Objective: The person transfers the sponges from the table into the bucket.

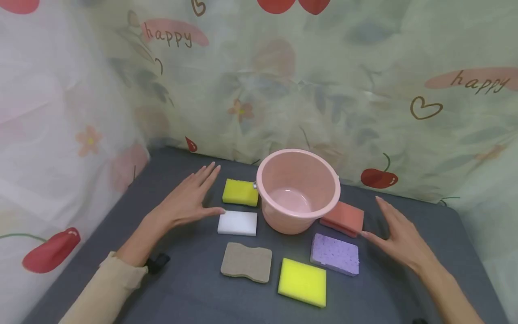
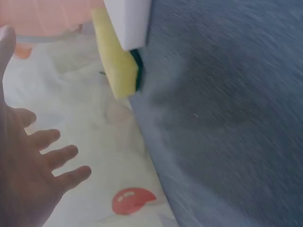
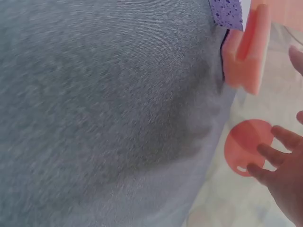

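Observation:
A pink bucket (image 1: pixel 297 220) stands upright toward the back of the dark table, with sponges lying around it. My left hand (image 1: pixel 184 200), fingers spread and holding nothing, hovers left of a yellow sponge (image 1: pixel 240 192) and a white sponge (image 1: pixel 237 223). In the left wrist view the yellow sponge (image 2: pixel 118 61) shows a dark green layer. On the other side, my right hand (image 1: pixel 404 240) is also spread and holds nothing, near a coral-red sponge (image 1: pixel 344 218) and a purple sponge (image 1: pixel 335 254). Closer in lie a grey-brown wavy-sided sponge (image 1: pixel 247 262) and a bright yellow sponge (image 1: pixel 302 282).
A dark grey cloth (image 1: pixel 194 274) covers the table. Behind and at the left hangs a pale printed curtain (image 1: pixel 243 67) with cherries and lettering. Part of the bucket's handle joint (image 1: pixel 255 185) shows at its left rim. A black strap (image 1: pixel 158 263) sits by the left wrist.

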`<action>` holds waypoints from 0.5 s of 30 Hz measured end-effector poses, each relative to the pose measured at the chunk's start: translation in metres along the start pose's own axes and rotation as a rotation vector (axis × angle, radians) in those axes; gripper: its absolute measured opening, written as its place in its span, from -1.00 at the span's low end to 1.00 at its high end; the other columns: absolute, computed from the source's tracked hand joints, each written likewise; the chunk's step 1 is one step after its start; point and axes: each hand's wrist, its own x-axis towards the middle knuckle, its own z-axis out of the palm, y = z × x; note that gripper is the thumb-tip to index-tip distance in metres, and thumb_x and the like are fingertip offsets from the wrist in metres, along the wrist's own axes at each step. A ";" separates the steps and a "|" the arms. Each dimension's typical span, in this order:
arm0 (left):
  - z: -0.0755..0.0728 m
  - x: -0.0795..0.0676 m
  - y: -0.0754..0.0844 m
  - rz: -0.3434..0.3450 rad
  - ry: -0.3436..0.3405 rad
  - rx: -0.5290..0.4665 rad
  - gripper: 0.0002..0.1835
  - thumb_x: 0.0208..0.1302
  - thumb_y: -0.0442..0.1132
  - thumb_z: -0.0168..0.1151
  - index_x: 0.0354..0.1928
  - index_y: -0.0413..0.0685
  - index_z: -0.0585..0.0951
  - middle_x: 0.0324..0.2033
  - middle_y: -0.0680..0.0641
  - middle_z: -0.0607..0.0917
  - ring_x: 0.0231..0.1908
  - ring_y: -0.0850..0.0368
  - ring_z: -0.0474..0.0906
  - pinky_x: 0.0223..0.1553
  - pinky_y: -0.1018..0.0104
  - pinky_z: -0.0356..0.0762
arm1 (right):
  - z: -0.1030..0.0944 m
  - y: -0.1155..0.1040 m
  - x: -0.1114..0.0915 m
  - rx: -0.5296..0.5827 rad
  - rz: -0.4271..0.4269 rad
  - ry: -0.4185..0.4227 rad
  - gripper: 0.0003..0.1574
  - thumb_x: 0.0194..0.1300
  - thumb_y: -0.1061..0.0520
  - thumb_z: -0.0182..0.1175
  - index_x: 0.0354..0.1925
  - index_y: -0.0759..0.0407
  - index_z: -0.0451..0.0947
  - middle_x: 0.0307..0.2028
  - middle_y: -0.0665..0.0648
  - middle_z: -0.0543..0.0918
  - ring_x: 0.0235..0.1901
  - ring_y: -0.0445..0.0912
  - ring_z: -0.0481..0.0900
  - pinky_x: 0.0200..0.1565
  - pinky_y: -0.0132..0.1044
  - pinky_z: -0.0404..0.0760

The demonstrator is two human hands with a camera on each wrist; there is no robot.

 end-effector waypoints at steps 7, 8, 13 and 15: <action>-0.004 0.015 0.015 0.056 0.020 -0.103 0.22 0.06 0.62 0.04 0.59 0.25 -0.24 0.57 0.00 -0.10 0.50 -0.09 -0.01 0.37 -0.16 0.16 | 0.008 -0.003 0.013 0.071 -0.008 -0.034 0.36 0.12 -0.26 0.43 0.60 0.01 -0.15 0.42 0.44 0.19 0.34 0.41 0.18 0.15 0.46 0.25; -0.006 0.018 0.018 0.056 0.018 -0.122 0.21 0.06 0.62 0.05 0.59 0.28 -0.24 0.57 0.02 -0.10 0.50 -0.08 0.01 0.36 -0.16 0.18 | 0.009 -0.002 0.015 0.077 -0.016 -0.029 0.35 0.12 -0.24 0.44 0.60 0.01 -0.13 0.41 0.45 0.20 0.34 0.40 0.19 0.15 0.46 0.26; -0.010 0.028 0.030 0.020 -0.005 -0.220 0.19 0.01 0.63 0.09 0.57 0.46 -0.25 0.56 0.09 -0.07 0.49 -0.07 0.05 0.32 -0.21 0.23 | 0.011 -0.002 0.023 0.122 -0.036 -0.015 0.31 0.10 -0.15 0.48 0.58 0.07 -0.06 0.39 0.45 0.24 0.33 0.40 0.22 0.16 0.44 0.28; -0.010 0.031 0.034 0.013 -0.016 -0.270 0.19 0.01 0.61 0.12 0.57 0.47 -0.22 0.55 0.08 -0.03 0.48 -0.06 0.06 0.32 -0.23 0.23 | 0.012 -0.002 0.026 0.143 -0.035 -0.016 0.30 0.10 -0.17 0.48 0.57 0.09 -0.03 0.37 0.44 0.28 0.31 0.39 0.26 0.15 0.41 0.31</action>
